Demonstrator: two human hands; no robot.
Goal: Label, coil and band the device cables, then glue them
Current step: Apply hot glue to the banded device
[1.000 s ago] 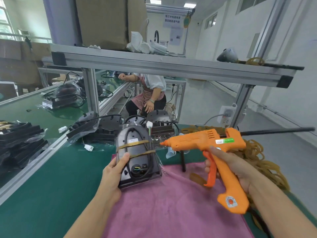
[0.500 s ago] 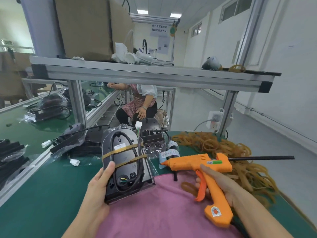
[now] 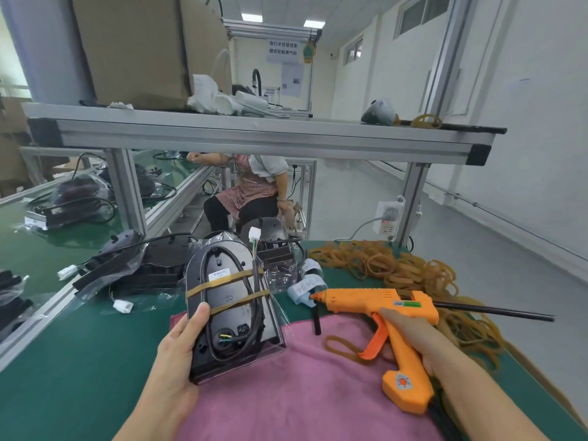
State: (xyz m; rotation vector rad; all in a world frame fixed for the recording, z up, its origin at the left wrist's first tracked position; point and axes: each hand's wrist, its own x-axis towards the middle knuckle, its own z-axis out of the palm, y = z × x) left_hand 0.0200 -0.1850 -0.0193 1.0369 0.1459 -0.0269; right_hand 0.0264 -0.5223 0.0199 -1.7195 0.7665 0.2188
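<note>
The left hand (image 3: 178, 354) grips the banded device (image 3: 227, 300) upright over the pink cloth (image 3: 302, 393). At its 3 o'clock, the right hand (image 3: 413, 338) grips the orange glue gun (image 3: 381, 313), nozzle toward the device.

A green-topped workbench (image 3: 79, 361) fills the lower frame, with a pink cloth (image 3: 302, 399) spread at the bottom centre and a loose rubber band (image 3: 342, 345) and a short black stick (image 3: 316, 323) lying on the cloth. At right centre a heap of rubber bands (image 3: 413, 275) rests on the green top, with a strip of labels (image 3: 307, 286) just left of it. Bagged black devices (image 3: 127, 268) with cables lie at left centre, two white connectors (image 3: 122, 305) beside them.
</note>
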